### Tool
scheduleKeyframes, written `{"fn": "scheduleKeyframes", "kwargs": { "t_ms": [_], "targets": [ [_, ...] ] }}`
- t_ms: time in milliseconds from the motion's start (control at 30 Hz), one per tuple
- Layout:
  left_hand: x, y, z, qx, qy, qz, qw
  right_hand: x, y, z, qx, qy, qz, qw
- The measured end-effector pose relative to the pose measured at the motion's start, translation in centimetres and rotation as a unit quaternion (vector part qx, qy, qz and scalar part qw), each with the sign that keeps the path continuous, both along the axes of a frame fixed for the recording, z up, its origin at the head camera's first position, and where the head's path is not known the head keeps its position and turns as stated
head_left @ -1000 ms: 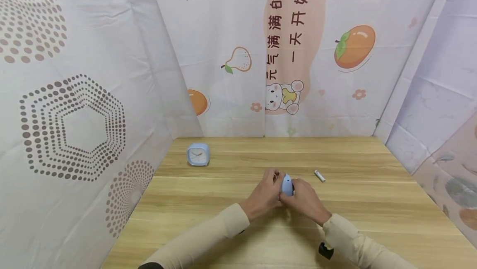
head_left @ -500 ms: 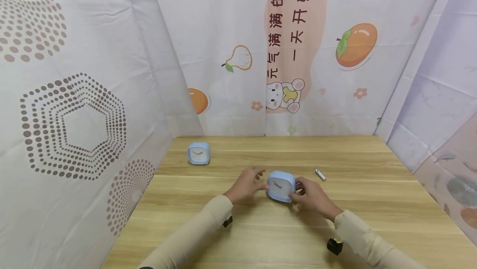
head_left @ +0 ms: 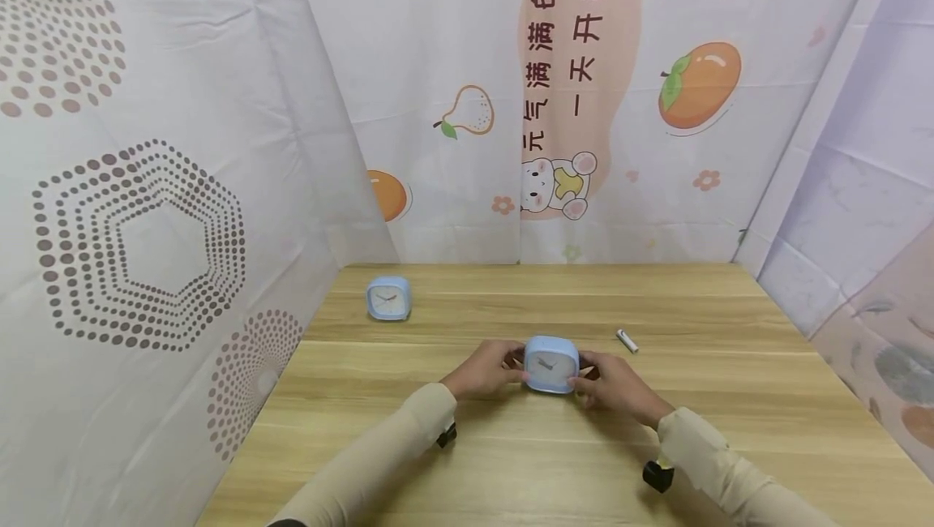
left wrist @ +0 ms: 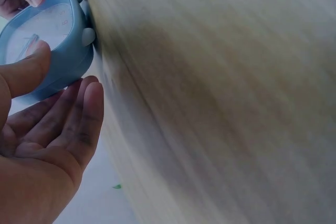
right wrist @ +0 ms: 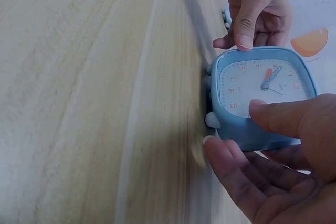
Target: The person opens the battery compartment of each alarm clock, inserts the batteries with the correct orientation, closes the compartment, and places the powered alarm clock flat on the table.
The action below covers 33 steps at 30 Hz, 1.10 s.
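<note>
A light-blue alarm clock (head_left: 551, 365) stands upright on the wooden table, its white dial facing me. My left hand (head_left: 485, 369) holds its left side, with the thumb over the front edge and the other fingers behind. On the opposite side, my right hand (head_left: 620, 387) pinches the clock the same way. In the right wrist view, the right thumb (right wrist: 281, 116) lies over the dial's edge, and small rounded feet (right wrist: 212, 120) show under the clock. The left wrist view has the left thumb (left wrist: 31, 69) across the dial. The clock's back is hidden.
A second light-blue clock (head_left: 389, 298) stands at the back left of the table (head_left: 467, 462). To the right of the hands lies a small white cylinder, like a battery (head_left: 627, 340). Printed curtains (head_left: 438, 211) hang along the back and sides.
The clock has turned from edge-on to dial facing me. My left hand came off it, then closed on its left side again; the right hand stayed on the right side.
</note>
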State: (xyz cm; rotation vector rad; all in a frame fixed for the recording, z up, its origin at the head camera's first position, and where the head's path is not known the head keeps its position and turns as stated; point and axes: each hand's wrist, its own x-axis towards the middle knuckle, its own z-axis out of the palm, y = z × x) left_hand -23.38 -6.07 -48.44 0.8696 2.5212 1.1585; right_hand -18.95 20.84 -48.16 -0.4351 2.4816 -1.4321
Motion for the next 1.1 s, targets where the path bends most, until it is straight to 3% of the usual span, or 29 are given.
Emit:
{"fn": "scheduleKeyframes", "kwargs": {
  "t_ms": [200,533,1100],
  "targets": [
    [-0.04,-0.01,-0.06,-0.001,0.007,0.003,1.0,-0.13,0.05,-0.12,0.003,0.003,-0.011,0.9999],
    [0.07,0.24,0.06,0.019,-0.035,0.011,0.9991,0.19,-0.11,0.06,-0.028,-0.006,-0.028,0.9992],
    [0.12,0.65,-0.17,0.026,-0.031,0.019,0.999,0.1,-0.08,-0.62,-0.005,0.02,-0.057,0.9982]
  ]
}}
